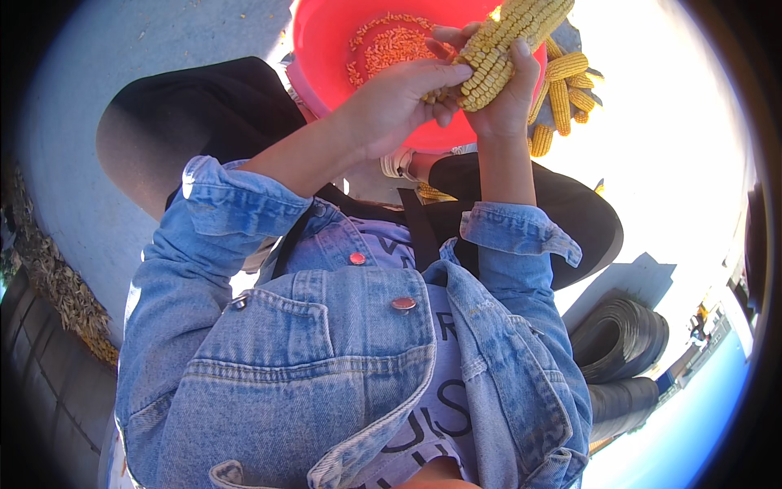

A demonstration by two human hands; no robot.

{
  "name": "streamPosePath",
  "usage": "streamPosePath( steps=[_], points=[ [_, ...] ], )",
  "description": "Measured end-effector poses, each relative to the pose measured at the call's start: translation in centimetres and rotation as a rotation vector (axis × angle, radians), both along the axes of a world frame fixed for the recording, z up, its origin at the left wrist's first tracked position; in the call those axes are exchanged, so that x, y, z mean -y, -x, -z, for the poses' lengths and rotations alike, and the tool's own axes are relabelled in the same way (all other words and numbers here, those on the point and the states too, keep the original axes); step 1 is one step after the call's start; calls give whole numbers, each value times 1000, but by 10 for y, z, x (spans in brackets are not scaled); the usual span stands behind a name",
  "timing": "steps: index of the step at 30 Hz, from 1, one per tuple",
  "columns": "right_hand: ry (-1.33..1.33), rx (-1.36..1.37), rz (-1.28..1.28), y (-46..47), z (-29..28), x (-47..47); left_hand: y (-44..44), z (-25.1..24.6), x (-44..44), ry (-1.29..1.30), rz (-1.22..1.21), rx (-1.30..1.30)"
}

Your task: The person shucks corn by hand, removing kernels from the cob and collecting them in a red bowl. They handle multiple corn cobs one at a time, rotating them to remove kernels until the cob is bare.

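A yellow corn cob (510,52), tilted up to the right, lies in my right hand (510,101). The right thumb presses on its near side and the fingers reach round behind it. My left hand (397,101) touches the cob's lower left part with its thumb. Its other fingers are curled around some yellow corn kernels (437,95), partly hidden. Both hands are over a red plastic basin (324,67), in which a layer of loose orange kernels (397,52) lies at the bottom. The part of the cob nearest my left fingers is partly covered.
Several corn cobs (559,91) are piled on the ground right of the basin. Another cob (435,192) lies between my legs. Black rolled material (620,339) stands at the lower right. Dry husk-like debris (61,284) lines the concrete's left edge. My bent knees flank the basin's near side.
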State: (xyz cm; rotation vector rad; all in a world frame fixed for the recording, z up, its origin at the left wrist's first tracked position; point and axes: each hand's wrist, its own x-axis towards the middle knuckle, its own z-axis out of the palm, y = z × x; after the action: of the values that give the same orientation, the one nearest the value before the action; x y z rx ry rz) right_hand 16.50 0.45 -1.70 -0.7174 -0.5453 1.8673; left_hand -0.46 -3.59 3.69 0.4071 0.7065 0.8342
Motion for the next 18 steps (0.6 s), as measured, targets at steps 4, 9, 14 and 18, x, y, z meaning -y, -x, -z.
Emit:
streamPosePath(
  steps=[4,9,14,18],
  points=[
    [-13,1,3,0,-1,0,-1,1,2,37,-37,35],
    [-17,-38,-26,-1,4,0,-4,-11,-1,56,-35,-51],
    [-3,12,-12,2,1,0,1,3,1,46,-17,-32],
    [8,39,15,5,-1,-1,-1,1,0,-16,10,-107]
  ],
)
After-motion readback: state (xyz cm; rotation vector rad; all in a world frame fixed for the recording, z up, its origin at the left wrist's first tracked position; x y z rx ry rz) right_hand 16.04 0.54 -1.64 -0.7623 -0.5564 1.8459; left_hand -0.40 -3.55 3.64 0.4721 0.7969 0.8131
